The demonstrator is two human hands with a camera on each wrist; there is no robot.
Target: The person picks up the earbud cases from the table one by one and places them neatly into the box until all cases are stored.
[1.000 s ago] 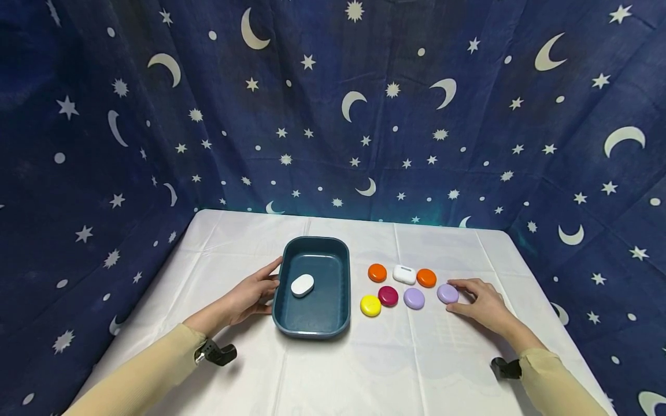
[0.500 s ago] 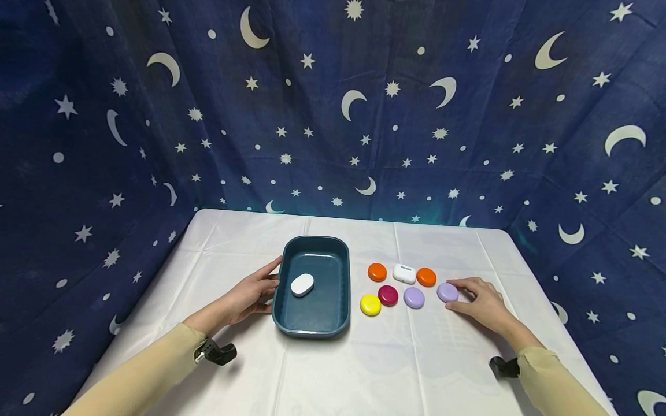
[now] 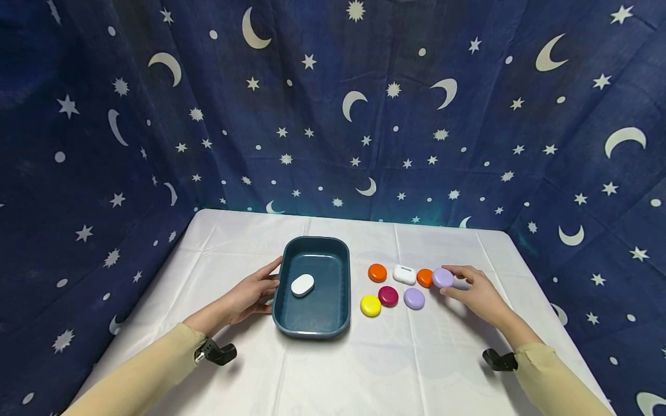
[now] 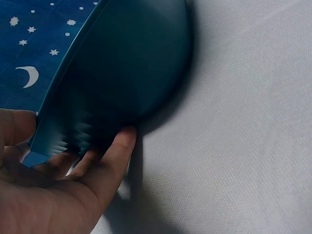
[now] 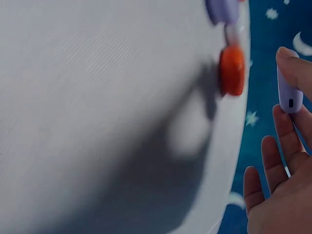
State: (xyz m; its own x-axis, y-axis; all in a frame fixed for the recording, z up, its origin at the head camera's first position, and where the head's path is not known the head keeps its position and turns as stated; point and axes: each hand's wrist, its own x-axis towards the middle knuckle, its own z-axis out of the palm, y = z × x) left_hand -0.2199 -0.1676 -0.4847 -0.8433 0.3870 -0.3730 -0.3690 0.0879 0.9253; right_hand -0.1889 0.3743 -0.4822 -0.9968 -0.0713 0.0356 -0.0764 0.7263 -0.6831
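Note:
My right hand (image 3: 478, 292) pinches a round lavender case (image 3: 443, 278) between thumb and fingers. In the right wrist view, this lavender case (image 5: 290, 90) shows its edge, with a small dark port, and the other fingers are spread below it. The head view has it above the table, overlapping the right side of an orange disc (image 3: 424, 278). My left hand (image 3: 255, 294) rests with spread fingers against the left outer wall of a dark teal tray (image 3: 312, 329). Close up, the left fingertips (image 4: 127, 135) touch the tray's outside (image 4: 131, 58). A white oval piece (image 3: 302, 285) lies in the tray.
Right of the tray lie another orange disc (image 3: 377, 273), a white rounded case (image 3: 404, 274), a yellow disc (image 3: 371, 305), a dark red disc (image 3: 388, 296) and a second lavender disc (image 3: 414, 299). The white-covered table (image 3: 364, 375) meets a dark blue star-and-moon curtain (image 3: 333, 156).
The right hand has lifted the lavender case off the table and moved it slightly left and away from the person. The left hand and tray have stayed put.

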